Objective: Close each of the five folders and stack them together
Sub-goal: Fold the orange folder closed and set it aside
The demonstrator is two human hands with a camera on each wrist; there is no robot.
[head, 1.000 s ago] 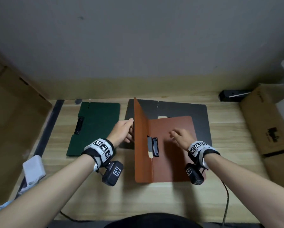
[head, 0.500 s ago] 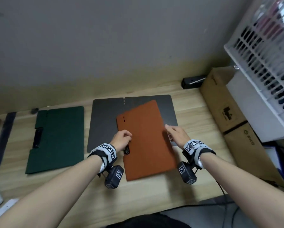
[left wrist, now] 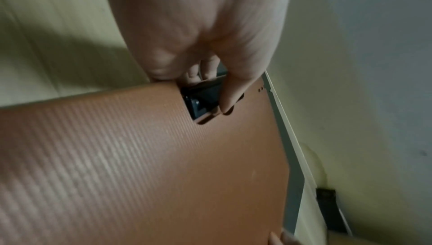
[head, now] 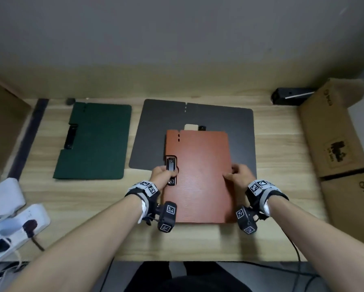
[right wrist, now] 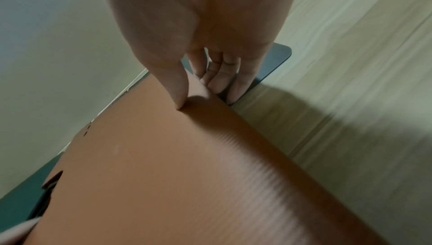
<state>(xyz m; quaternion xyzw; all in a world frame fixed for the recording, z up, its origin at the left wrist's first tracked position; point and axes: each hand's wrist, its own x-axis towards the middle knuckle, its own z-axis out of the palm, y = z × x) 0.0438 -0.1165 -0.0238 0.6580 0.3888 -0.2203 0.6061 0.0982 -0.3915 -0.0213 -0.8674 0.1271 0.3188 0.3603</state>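
Note:
A closed brown folder (head: 200,175) lies partly on an open dark grey folder (head: 198,116) in the middle of the desk. My left hand (head: 163,174) grips the brown folder's left edge at its black clip (head: 171,168), thumb on the clip (left wrist: 203,99) and fingers curled under. My right hand (head: 239,172) pinches the brown folder's right edge, thumb (right wrist: 174,90) on top and fingers below. A closed dark green folder (head: 94,142) lies flat to the left, apart from both hands.
Cardboard boxes (head: 343,157) stand along the desk's right side. A black device (head: 290,95) sits at the back right by the wall. A white power strip (head: 14,226) and adapter lie at the front left. A cable (head: 295,247) hangs over the desk's front edge.
The brown folder's cover came down from upright to flat. Both hands then took hold of its side edges, and the folder sits nearer the desk's front.

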